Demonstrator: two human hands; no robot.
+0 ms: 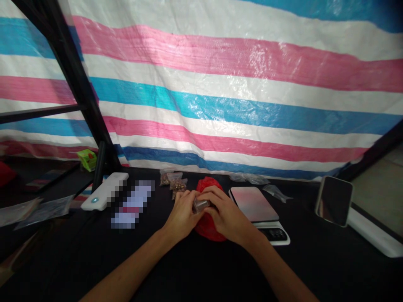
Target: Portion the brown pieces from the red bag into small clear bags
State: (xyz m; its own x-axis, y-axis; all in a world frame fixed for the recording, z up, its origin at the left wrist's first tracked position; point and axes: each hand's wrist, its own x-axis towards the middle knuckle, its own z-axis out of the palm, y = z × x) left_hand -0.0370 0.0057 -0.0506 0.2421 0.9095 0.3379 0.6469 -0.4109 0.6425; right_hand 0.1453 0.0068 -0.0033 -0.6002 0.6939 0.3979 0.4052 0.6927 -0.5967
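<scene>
Evidently mid-handling: the left hand (183, 216) and right hand (227, 217) both close their fingertips on a small clear packet (200, 205), held between them over the red plastic bag (208, 230), beside the digital scale (253, 204). Working it further calls for a firm two-handed pinch.

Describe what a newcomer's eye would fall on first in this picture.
The striped pink, blue and white tarp fills the whole background behind the black table. At the table's middle, the left hand and right hand meet over a red bag, pinching a small clear packet between them. Just right of them lies a flat scale.
</scene>
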